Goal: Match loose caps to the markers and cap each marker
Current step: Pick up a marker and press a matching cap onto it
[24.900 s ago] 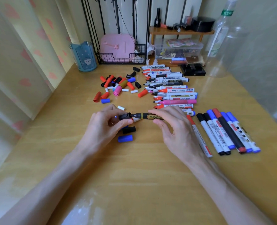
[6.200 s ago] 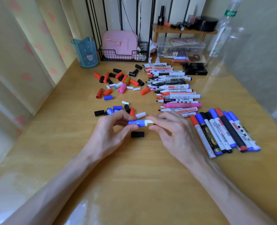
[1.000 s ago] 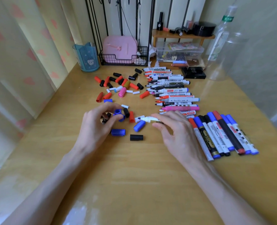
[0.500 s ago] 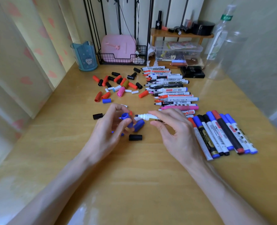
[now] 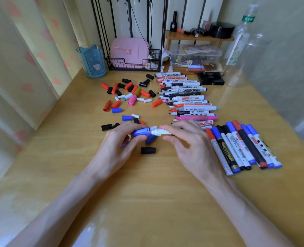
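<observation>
Wooden bench, scattered caps. Left hand fingers pinch blue cap against marker gripped by right hand.

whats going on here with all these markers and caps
A person is working at the wooden table. The left hand holds a blue cap at the tip end of a white marker that the right hand grips; the cap looks not fully pushed on. Finished capped markers lie in a row to the right, while uncapped markers and loose caps wait further back.
</observation>
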